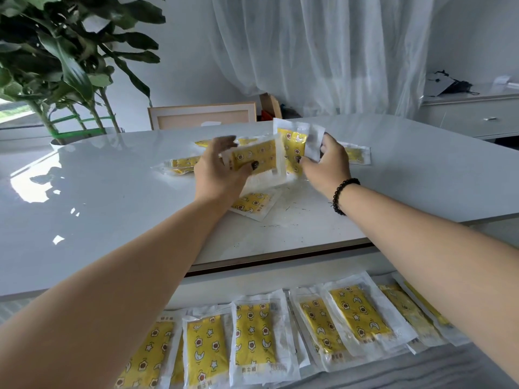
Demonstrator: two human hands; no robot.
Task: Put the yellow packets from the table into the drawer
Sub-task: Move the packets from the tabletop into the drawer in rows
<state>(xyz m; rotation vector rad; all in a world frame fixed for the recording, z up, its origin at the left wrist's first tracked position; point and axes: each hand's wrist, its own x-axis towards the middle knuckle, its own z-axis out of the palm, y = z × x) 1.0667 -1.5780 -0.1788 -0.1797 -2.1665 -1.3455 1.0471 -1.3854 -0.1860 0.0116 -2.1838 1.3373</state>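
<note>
Both arms reach over the white table point(112, 192). My left hand point(219, 175) pinches a yellow packet point(257, 157) in clear wrap, thumb on top. My right hand point(328, 164) grips another yellow packet point(293, 147) held upright. More yellow packets lie on the table: one below my left hand point(254, 204), some to the left point(182, 164), one behind my right hand point(356, 154). Below the table's front edge, the open drawer point(252, 279) holds a row of several yellow packets point(254, 332).
A large potted plant point(64, 66) stands at the table's far left. A wooden frame point(202, 115) leans behind the table, before white curtains point(323, 51). A white cabinet point(471, 116) with dark items on top stands at right.
</note>
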